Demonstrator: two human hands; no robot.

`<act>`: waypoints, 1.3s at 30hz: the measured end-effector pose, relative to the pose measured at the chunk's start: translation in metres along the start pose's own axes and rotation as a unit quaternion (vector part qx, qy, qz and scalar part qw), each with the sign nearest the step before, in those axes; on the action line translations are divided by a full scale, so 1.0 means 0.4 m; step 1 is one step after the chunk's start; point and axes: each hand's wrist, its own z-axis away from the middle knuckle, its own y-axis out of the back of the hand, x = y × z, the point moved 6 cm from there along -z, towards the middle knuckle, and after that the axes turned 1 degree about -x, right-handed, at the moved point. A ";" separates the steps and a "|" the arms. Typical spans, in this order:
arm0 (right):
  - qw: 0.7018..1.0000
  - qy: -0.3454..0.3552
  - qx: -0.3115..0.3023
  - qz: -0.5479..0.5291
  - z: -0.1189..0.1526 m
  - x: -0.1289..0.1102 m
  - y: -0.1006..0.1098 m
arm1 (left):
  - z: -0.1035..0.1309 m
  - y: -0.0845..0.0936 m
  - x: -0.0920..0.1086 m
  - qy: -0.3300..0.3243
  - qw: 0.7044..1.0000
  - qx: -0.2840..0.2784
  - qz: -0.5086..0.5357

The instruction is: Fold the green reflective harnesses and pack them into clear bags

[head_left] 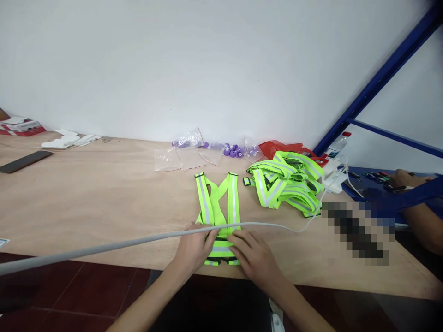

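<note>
A neon-yellow reflective vest (234,198) made of straps with silver stripes lies on the wooden table in front of me. Its two shoulder straps point away from me and its waist band lies nearest. My left hand (193,246) is at the left side of the vest, thumb and fingers closed on the strap; a grey cable passes in front of some fingers. On the right end of the waist band rests my right hand (255,256), its fingers stretched out over the fabric. A heap of similar vests (287,182) lies to the right.
A grey cable (138,241) crosses the view above the table. Along the wall lie clear plastic bags (168,159), purple rolls (233,151) and a red bag (280,148). At right are a bottle (337,145), a blue metal frame (377,78) and another person's arm (424,226).
</note>
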 end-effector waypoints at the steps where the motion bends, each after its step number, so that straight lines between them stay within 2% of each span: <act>1: 1.000 0.015 0.000 0.023 0.000 -0.004 -0.001 | 0.000 -0.003 -0.003 0.006 1.000 0.001 -0.012; 6: 0.995 0.058 0.001 0.087 0.009 -0.019 -0.005 | 0.002 -0.002 0.009 -0.033 0.999 0.026 -0.033; 11: 0.996 0.042 -0.048 0.064 0.032 -0.024 -0.014 | 0.025 0.026 0.042 -0.141 0.987 0.064 -0.038; 13: 0.996 0.044 -0.061 0.043 0.043 -0.028 -0.015 | 0.050 0.034 0.045 -0.184 0.981 0.050 -0.029; 17: 0.996 0.050 -0.075 0.029 0.064 -0.042 -0.012 | 0.110 0.032 0.027 -0.223 0.974 -0.038 -0.029; 21: 0.994 0.070 -0.075 0.045 0.082 -0.063 -0.001 | 0.157 0.027 0.011 -0.209 0.972 -0.090 -0.052; 26: 0.992 0.092 -0.077 0.035 0.093 -0.074 0.011 | 0.166 0.022 0.024 -0.194 0.973 -0.118 -0.049; 34: 0.989 0.013 -0.112 -0.091 0.059 -0.043 0.032 | 0.121 0.025 0.043 -0.184 0.966 -0.169 -0.059; 39: 0.979 -0.044 -0.104 -0.170 0.043 -0.010 0.034 | 0.095 0.047 0.053 -0.210 0.967 -0.143 -0.025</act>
